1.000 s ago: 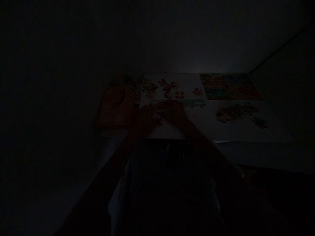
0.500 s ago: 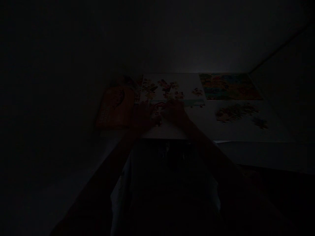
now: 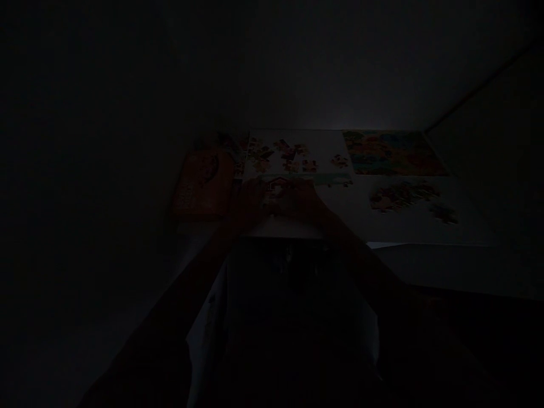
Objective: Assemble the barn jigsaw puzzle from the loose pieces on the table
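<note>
Jigsaw puzzle pieces (image 3: 275, 191) lie between the left hand (image 3: 250, 204) and right hand (image 3: 302, 199), near the front of a white board (image 3: 327, 144), in the dim head view. Both hands sit close together, fingers narrowed; whether either holds a piece cannot be told. A colourful picture sheet (image 3: 393, 153) lies to the right, above a loose cluster of pieces (image 3: 402, 195). An orange box (image 3: 204, 184) at left bears writing too dark to read.

The rm is v dark, w/ a plain dark wall (image 3: 340, 68) up top, a faint corner line (image 3: 476, 85) on the right, and a pale table edge (image 3: 442, 269) down low.
</note>
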Motion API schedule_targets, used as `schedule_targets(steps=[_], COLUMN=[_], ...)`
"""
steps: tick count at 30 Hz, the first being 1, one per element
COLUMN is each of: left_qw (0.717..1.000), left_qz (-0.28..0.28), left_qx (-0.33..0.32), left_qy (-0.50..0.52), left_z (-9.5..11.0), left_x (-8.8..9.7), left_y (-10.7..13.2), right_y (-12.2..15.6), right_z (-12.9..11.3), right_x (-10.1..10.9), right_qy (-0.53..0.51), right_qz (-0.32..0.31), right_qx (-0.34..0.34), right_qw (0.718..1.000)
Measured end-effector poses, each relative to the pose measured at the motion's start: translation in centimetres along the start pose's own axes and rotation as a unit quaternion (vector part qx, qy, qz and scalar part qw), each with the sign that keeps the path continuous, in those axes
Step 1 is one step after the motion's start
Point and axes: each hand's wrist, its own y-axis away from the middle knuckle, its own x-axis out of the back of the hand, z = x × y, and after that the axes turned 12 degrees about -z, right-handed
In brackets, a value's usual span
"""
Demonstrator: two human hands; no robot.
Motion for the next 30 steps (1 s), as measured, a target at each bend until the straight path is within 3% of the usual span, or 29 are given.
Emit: schedule_targets(steps=[7,12,24,30], left_qw=[0.995,0.992,0.999,0.999], left_qz=[0.071,0.103,0.035,0.012], left_qx=[0.007,0.029,0.011,0.032], left_qy=[0.062,0.073,0.025,0.021], left_z=[0.4,0.1,1.4,1.8], left_x=[-1.4,-1.8,-0.3,0.0], left_y=[3.3,3.5,3.7,3.7], right_y=[1.7,1.1,0.4,0.8], right_z=[-0.5,-0.6,-0.7,-1.0], right_x=[-0.8,-1.2,-1.6,-1.2], right_qy=[-0.009,-0.001,0.056,0.02], right_qz=[0.004,0.013,0.014,0.064], right_qx=[-0.018,-0.007,0.012,-0.017], right_qw=[1.0,1.0,0.998,0.998])
